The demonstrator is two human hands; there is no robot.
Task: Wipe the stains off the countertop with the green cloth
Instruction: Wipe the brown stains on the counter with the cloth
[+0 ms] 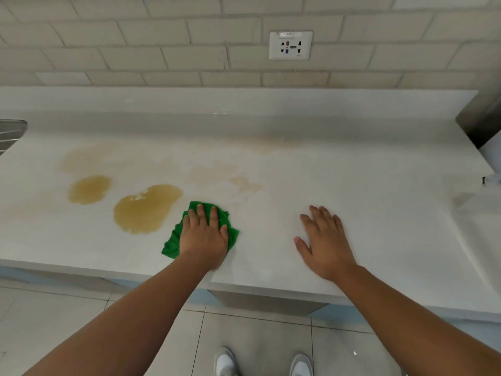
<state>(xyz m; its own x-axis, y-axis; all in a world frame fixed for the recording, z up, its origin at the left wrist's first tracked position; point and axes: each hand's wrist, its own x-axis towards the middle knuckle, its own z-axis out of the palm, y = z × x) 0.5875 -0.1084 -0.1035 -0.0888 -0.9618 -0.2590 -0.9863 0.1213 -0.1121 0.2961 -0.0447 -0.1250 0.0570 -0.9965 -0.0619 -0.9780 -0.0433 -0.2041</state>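
Green cloth (172, 246), under the flat-fingered left hand (204, 240), sits just beside the large stain (146, 208); small stain (89, 189) unwiped too (right hand (325, 245) splayed, empty).

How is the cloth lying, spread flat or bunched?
Bunched: the cloth shows crumpled folds and uneven edges around the left hand, whose straight fingers press it onto the countertop, right of the big stain.
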